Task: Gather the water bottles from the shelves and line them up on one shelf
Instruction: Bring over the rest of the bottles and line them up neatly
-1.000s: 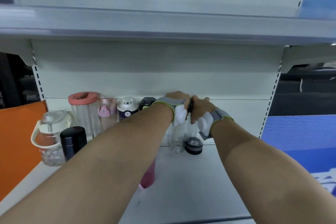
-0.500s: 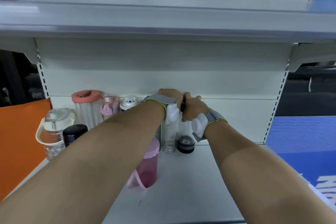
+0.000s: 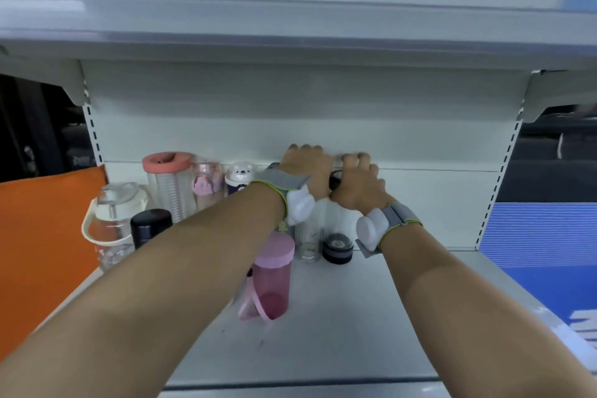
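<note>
Both hands reach to the back of a white shelf (image 3: pixel 371 317) in the head view. Left hand (image 3: pixel 305 176) lies curled over the top of a clear bottle (image 3: pixel 308 241). Right hand (image 3: pixel 360 186), just beside it at 3 o'clock, grips the black cap (image 3: pixel 334 179) of a clear black-based bottle (image 3: pixel 337 244). Both bottles stand upright, side by side against the back wall. A pink bottle (image 3: pixel 274 275) stands nearer, at 7 o'clock from them. Further at 9 o'clock stand a bear-lid bottle (image 3: pixel 239 176), a coral-lid bottle (image 3: pixel 168 186), a black flask (image 3: pixel 150 226) and a clear jug (image 3: pixel 113 223). Grey wristbands (image 3: pixel 281 182) with white pods wrap both wrists.
</note>
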`<state>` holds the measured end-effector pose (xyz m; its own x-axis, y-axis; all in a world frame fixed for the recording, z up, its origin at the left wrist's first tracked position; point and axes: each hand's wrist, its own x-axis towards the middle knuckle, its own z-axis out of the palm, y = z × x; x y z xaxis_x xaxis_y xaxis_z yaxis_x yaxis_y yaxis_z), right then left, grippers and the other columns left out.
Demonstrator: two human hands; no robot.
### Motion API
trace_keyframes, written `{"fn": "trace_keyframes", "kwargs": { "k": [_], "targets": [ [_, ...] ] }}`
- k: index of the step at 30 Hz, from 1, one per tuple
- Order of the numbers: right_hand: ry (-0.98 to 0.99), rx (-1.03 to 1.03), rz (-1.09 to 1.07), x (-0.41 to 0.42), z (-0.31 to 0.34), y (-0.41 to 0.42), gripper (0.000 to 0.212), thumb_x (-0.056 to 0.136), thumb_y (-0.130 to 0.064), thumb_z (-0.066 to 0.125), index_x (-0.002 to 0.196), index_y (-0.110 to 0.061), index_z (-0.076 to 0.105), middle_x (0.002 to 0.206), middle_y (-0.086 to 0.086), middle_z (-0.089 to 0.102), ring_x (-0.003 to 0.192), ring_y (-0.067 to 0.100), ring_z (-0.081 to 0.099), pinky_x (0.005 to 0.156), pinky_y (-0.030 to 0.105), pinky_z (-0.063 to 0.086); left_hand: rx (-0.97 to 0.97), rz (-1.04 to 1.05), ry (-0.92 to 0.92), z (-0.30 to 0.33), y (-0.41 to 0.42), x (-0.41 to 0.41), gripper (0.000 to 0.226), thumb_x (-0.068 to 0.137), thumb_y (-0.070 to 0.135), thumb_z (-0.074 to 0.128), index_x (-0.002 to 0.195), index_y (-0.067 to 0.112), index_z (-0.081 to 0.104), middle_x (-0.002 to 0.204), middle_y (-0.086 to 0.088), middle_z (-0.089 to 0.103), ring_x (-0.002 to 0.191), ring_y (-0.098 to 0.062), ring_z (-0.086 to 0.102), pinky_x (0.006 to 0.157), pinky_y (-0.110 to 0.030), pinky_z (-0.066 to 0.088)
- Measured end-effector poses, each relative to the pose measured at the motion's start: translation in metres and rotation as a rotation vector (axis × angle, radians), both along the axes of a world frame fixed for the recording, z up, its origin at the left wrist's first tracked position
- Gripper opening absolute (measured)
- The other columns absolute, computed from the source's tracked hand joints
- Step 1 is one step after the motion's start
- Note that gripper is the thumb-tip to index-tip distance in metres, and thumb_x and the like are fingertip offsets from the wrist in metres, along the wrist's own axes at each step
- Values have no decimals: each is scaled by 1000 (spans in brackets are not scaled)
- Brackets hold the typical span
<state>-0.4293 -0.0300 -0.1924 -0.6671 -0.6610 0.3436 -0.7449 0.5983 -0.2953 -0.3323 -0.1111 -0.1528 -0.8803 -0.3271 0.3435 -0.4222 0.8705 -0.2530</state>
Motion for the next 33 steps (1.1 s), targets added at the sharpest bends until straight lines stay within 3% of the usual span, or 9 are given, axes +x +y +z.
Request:
{"fn": "trace_keyframes", "kwargs": {
  "k": [2, 6, 8, 13, 18, 21, 23, 27, 33],
  "targets": [
    [112, -176, 32, 13, 5, 0, 72, 78, -32, 68, 141, -18, 34, 149, 13, 24, 135, 36, 29, 103, 49, 35, -11, -23, 94, 8, 3, 21, 36, 84, 36, 58, 115, 20, 58, 114, -8, 58, 104, -30, 57, 91, -39, 39],
    [136, -344, 244, 57, 18, -10, 56, 76, -22, 64, 130, -16, 49, 131, 13, 47, 121, 35, 43, 96, 44, 42, 89, -49, 209, 11, -2, 82, 26, 84, 31, 59, 108, 20, 63, 101, -4, 64, 91, -26, 62, 79, -36, 47],
    [71, -341, 418, 80, 19, -21, 44, 77, -19, 61, 121, -16, 57, 120, 11, 56, 111, 32, 52, 90, 42, 47, 142, -20, 231, 7, -8, 116, 25, 83, 28, 60, 106, 20, 63, 98, -4, 65, 89, -25, 61, 74, -36, 48],
    [8, -147, 656, 130, 11, -40, 33, 80, -22, 64, 113, -19, 64, 111, 5, 64, 100, 25, 61, 78, 31, 47, 354, 104, 262, -12, -32, 181, 24, 79, 24, 63, 103, 22, 67, 102, 0, 68, 92, -20, 62, 83, -39, 53],
    [-37, 135, 756, 172, -1, -58, 61, 83, -39, 66, 139, -20, 49, 139, 3, 50, 122, 23, 53, 98, 34, 46, 416, 240, 277, -33, -56, 231, 34, 77, 29, 65, 112, 28, 64, 118, 5, 62, 99, -16, 58, 84, -30, 46],
    [-31, 329, 747, 190, -12, -69, 78, 77, -50, 69, 144, -24, 40, 142, 2, 47, 124, 24, 51, 98, 35, 46, 473, 321, 186, -43, -63, 248, 51, 75, 33, 67, 125, 28, 56, 122, 1, 54, 112, -21, 54, 95, -39, 47],
    [12, 454, 714, 198, -20, -74, 85, 71, -51, 74, 144, -27, 36, 135, 4, 47, 117, 27, 52, 92, 37, 49, 558, 322, 124, -51, -64, 255, 63, 75, 30, 70, 133, 28, 47, 116, 1, 49, 108, -21, 54, 92, -37, 49],
    [65, 495, 673, 203, -26, -80, 90, 67, -42, 80, 144, -30, 35, 131, 6, 44, 116, 32, 49, 86, 36, 48, 569, 245, 200, -64, -68, 260, 65, 72, 21, 74, 131, 29, 46, 106, 1, 47, 97, -20, 55, 78, -29, 47],
    [48, 487, 606, 204, -27, -76, 97, 64, -37, 79, 146, -31, 28, 128, 5, 40, 115, 32, 44, 84, 38, 47, 639, 194, 304, -70, -71, 263, 83, 70, 23, 78, 139, 37, 34, 112, 4, 52, 101, -19, 57, 86, -35, 52]
  ]
}}
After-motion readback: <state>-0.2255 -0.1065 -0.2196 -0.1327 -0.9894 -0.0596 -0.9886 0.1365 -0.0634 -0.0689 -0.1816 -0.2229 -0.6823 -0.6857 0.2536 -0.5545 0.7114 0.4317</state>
